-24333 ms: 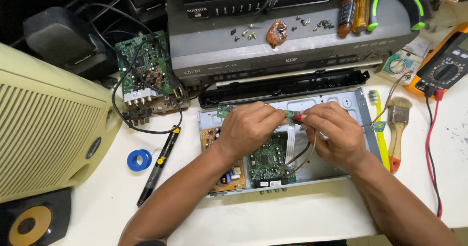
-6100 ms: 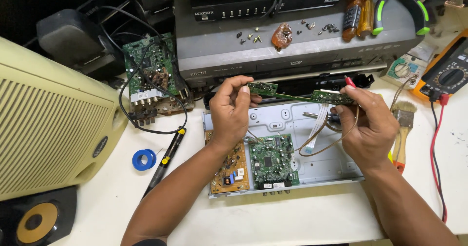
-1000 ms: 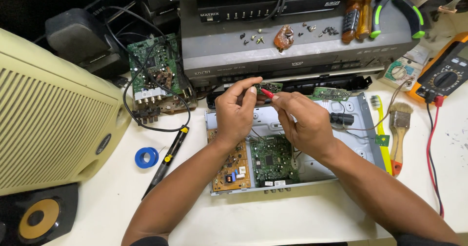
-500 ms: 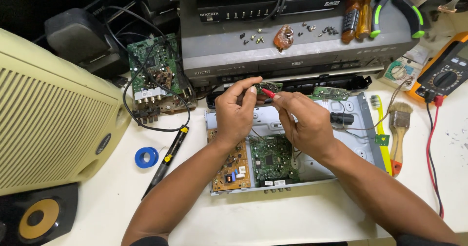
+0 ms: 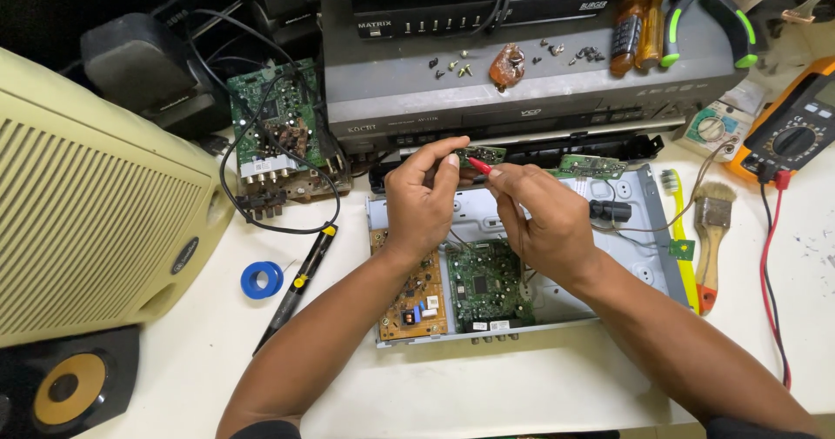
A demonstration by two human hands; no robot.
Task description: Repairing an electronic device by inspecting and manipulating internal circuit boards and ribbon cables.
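Narrow green circuit board point(image 5: 484, 154) held above the open silver chassis point(image 5: 648, 230), its left end hidden behind fingers. Left hand point(image 5: 422, 197) pinched shut on that end. Right hand point(image 5: 539, 217) closed on red probe point(image 5: 479, 167), tip touching the board; contact point hard to make out.

- Left hand point(image 5: 424, 197): bare, with no glove, ring or watch showing.
- Right hand point(image 5: 541, 215): bare likewise, with nothing worn at the wrist.
- Both forearms are uncovered along their whole length.
- A dark sleeve edge shows at each upper arm, at the bottom of the view.
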